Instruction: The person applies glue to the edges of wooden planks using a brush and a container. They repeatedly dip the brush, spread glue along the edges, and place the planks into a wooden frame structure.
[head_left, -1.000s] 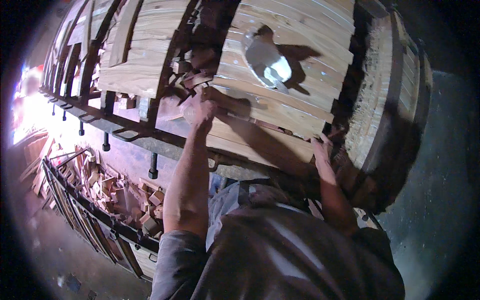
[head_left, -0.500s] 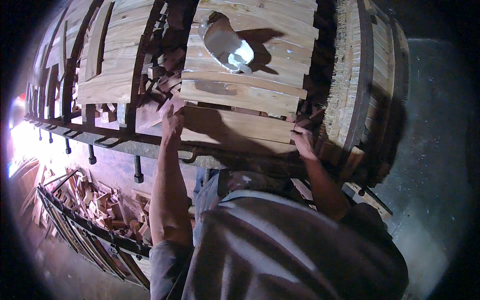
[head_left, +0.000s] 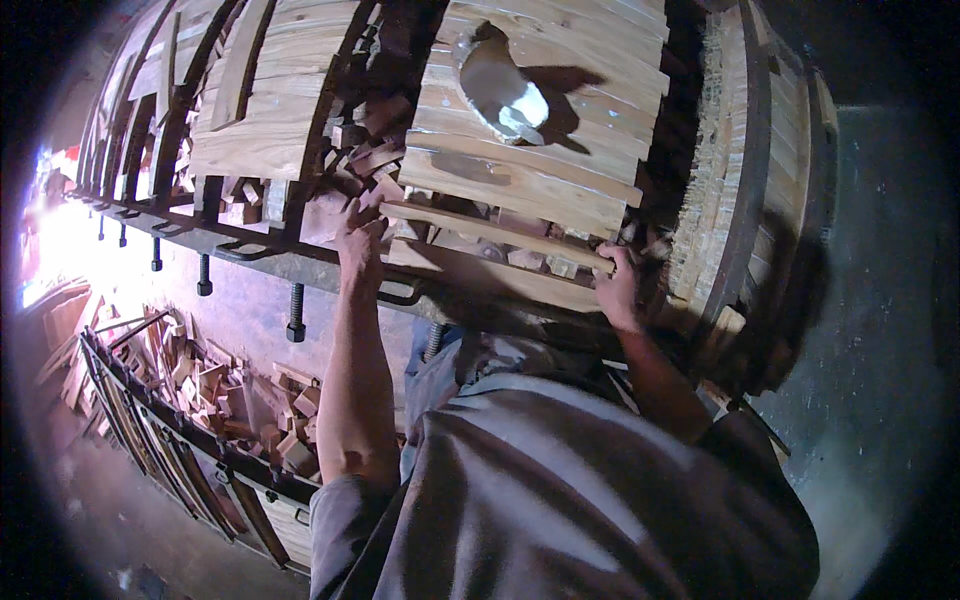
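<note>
My left hand [head_left: 361,238] and my right hand [head_left: 618,284] grip opposite ends of a wooden board [head_left: 500,232]. The board stands on edge, so only its narrow side shows. Just on my side of it, another board [head_left: 490,276] lies flat along the metal rail. Beyond a gap stretches a panel of boards laid side by side [head_left: 520,183], with pale streaks along some joints. On that panel rests a cut-open plastic container [head_left: 497,88] with white stuff inside, casting a dark shadow. Small wood blocks [head_left: 525,258] show through the gap.
To the left are more board panels [head_left: 265,120] between dark metal bars. Bolts [head_left: 296,312] hang below the metal rail [head_left: 330,268]. Wood offcuts [head_left: 285,425] fill a low rack at lower left. Upright stacked panels [head_left: 735,170] stand at right beside the grey floor [head_left: 880,300].
The board in my hands has tipped from lying flat to standing on edge, uncovering the gap and the blocks below. The whole view has shifted slightly to the left.
</note>
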